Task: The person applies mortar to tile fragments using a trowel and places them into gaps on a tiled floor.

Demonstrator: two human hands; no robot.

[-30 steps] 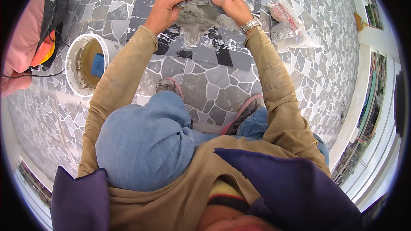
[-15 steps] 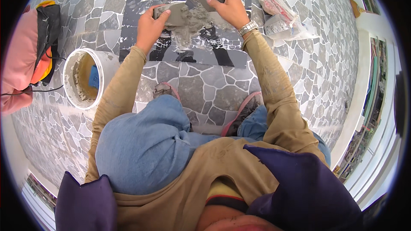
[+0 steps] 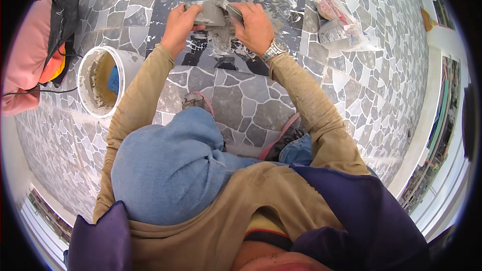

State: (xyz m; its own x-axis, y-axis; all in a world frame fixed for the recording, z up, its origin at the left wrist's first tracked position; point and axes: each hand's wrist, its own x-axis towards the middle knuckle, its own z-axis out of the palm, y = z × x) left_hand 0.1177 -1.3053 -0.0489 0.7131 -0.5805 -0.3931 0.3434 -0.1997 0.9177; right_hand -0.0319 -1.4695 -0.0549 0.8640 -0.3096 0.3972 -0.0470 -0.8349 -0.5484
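Observation:
My left hand (image 3: 176, 27) is closed round a flat grey scraper (image 3: 211, 16) smeared with wet mortar. My right hand (image 3: 255, 29) grips a second flat scraper (image 3: 234, 11), tilted, with its edge close against the first one; whether they touch is hard to tell. Below the two blades, a mound of grey mortar (image 3: 220, 39) lies on a shiny black board (image 3: 168, 0). Streaks of mortar cover much of the board's far half. Fingers partly hide both scrapers.
Left of the board stands a white bucket (image 3: 86, 105) with murky water and a blue sponge (image 3: 113, 79). Crumpled clear plastic bags (image 3: 341, 34) lie to the right. Pink cloth (image 3: 27, 52) and a dark cable (image 3: 47, 91) are at far left, on stone-patterned tiles (image 3: 241, 95).
My right hand has swung its scraper left, so that it now stands close against the left one. My left scraper stays over the mortar, and the mortar between them is drawn together.

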